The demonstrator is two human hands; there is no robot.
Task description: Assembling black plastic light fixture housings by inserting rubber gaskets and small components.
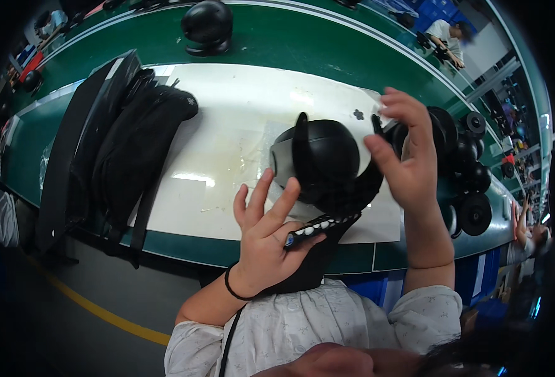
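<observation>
A round black shell [337,147] with a grey side panel lies on the white work mat [227,94] in front of me. Black curved strips [301,144] rise around it, and dark material lies along its near side. Between the thumb and fingers of my left hand [268,235] is a black strip with white dots [312,230]; the other fingers spread toward the shell. My right hand [409,151] is raised at the shell's right, thumb and fingers apart, close to the upright end of a black strip. I see nothing held in it.
Black soft bags [142,138] and a long black panel [79,144] lie at the left. Several round black parts [475,213] crowd the right edge. Another black shell [208,28] sits on the green surface [277,44] beyond. Co-workers [447,41] are farther off.
</observation>
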